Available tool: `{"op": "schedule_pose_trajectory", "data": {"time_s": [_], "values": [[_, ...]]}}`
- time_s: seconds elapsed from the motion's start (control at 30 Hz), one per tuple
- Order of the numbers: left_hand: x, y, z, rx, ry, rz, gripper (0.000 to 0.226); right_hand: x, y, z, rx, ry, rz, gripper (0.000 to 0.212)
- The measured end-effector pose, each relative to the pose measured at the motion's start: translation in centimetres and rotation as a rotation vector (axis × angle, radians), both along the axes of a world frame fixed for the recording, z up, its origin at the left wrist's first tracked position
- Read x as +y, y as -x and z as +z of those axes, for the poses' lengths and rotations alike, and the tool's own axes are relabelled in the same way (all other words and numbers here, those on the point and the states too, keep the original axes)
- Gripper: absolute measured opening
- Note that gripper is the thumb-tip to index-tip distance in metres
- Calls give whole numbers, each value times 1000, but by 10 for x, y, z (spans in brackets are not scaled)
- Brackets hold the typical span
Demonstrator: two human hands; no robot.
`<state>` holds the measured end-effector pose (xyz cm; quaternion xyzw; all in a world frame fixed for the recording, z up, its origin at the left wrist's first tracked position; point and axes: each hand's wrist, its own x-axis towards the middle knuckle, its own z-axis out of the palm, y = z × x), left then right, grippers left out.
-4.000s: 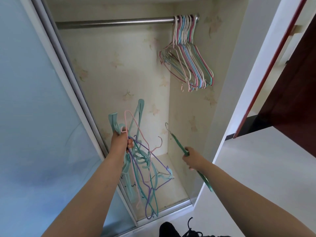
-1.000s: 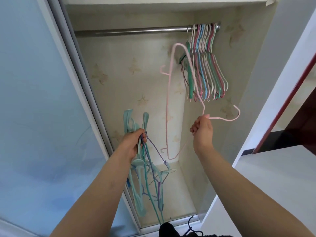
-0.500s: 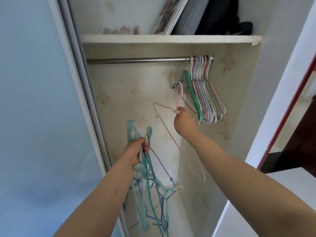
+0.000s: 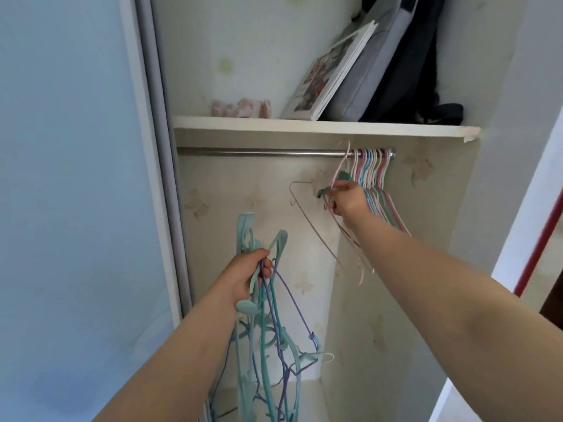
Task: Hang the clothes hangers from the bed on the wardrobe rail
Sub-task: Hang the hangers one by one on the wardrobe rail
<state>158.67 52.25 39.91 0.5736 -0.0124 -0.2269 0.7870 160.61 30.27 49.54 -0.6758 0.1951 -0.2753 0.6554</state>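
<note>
A metal wardrobe rail (image 4: 259,152) runs under a white shelf. Several pink, blue and green hangers (image 4: 373,175) hang bunched at its right end. My right hand (image 4: 347,200) is raised just below the rail and grips a thin pink wire hanger (image 4: 313,226) by its neck. The hook of that hanger reaches up to the rail, left of the bunch. A green hanger's end shows beside the fingers. Lower down, my left hand (image 4: 248,277) is closed on a tangled bundle of teal and purple hangers (image 4: 274,354) that dangles toward the wardrobe floor.
A pale blue sliding door (image 4: 70,193) with a grey frame stands on the left. The shelf (image 4: 304,126) carries a leaning book, a grey case, dark fabric and pink items. White wall and a red-edged door frame (image 4: 539,242) are on the right.
My right hand has lifted the pink hanger higher and to the right, bringing its hook up to the rail. The view has tilted upward. The left hand keeps its bundle.
</note>
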Motion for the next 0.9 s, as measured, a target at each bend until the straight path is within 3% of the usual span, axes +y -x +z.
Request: {"op": "schedule_pose_trajectory", "data": {"time_s": [0.1, 0.33, 0.4, 0.47, 0.5, 0.57, 0.63, 0.7, 0.77, 0.8, 0.9], "values": [[5, -4, -3, -13, -16, -15, 28, -4, -10, 11, -10, -22, -2, 26], [14, -5, -4, 3, -15, -43, 28, -14, -34, 12, 261, -36, -34, 28], [15, -4, -4, 17, -5, -51, 28, -17, -32, 10, 250, -138, -58, 26], [15, -3, -3, 41, 9, -55, 28, -19, -27, 5, 171, -53, -51, 19], [15, -2, -4, 51, 12, -61, 28, -19, -19, 5, 168, -46, -65, 27], [14, 2, -6, 62, 14, -74, 29, -17, -11, -7, 279, 628, -180, 37], [13, 5, -8, 66, 13, -75, 30, -9, 2, -18, 134, 934, -249, 43], [12, 9, -9, 58, 19, -82, 29, 0, 17, -36, -112, 1100, -272, 43], [9, 14, -10, 48, 40, -103, 28, 24, 42, -54, -196, 1161, -44, 32], [8, 16, -10, 39, 50, -110, 28, 36, 54, -65, -141, 1095, 129, 31], [1, 25, -15, -3, 35, -93, 33, 64, 88, -92, 162, 899, 646, 67]]}}
